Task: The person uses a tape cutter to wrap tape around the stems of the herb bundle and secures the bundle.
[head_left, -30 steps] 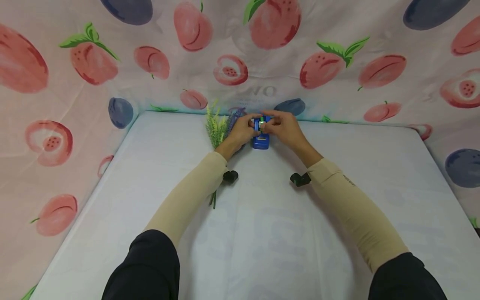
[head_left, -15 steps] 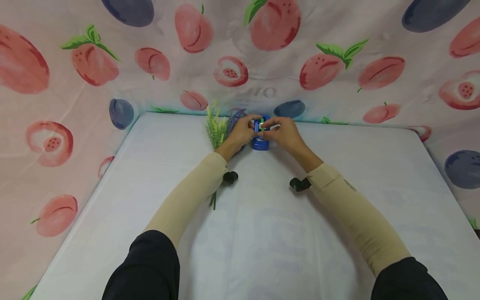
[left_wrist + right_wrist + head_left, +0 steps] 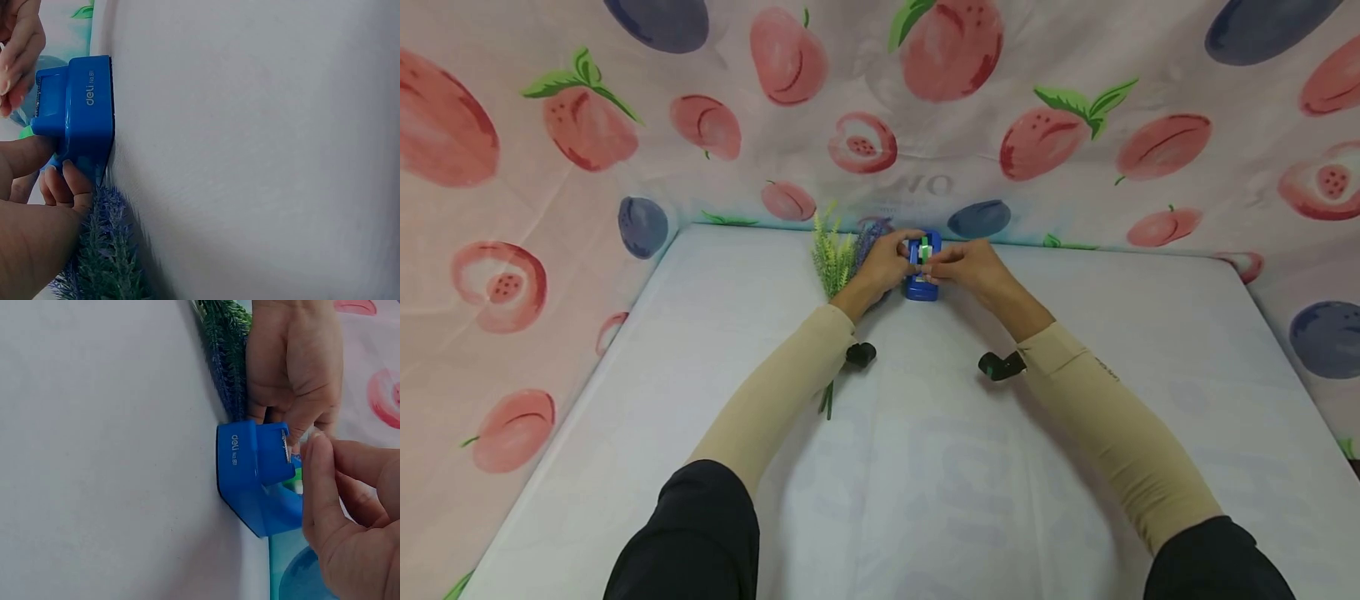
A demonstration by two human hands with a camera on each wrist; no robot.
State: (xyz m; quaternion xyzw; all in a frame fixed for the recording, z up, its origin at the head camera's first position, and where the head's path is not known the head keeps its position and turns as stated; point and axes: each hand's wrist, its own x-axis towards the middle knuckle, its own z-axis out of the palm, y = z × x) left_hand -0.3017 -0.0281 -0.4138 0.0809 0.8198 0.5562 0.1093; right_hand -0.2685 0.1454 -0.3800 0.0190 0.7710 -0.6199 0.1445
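A blue tape dispenser marked "deli" stands at the back of the table, with a green-cored tape roll in it. My left hand grips its left side, thumb and fingers curled against the body in the left wrist view. Just in front of the toothed cutter, my right hand holds its thumb and fingertips together. They pinch what looks like the clear end of the tape, which is hardly visible.
Artificial flower stems, yellow-green and purple, lie left of the dispenser, partly under my left forearm. A fruit-print cloth hangs behind the white-covered table.
My right hand has come from over the tape roll toward the dispenser's near end, by the cutter, and its fingers have drawn together. My left hand and the dispenser stay in place.
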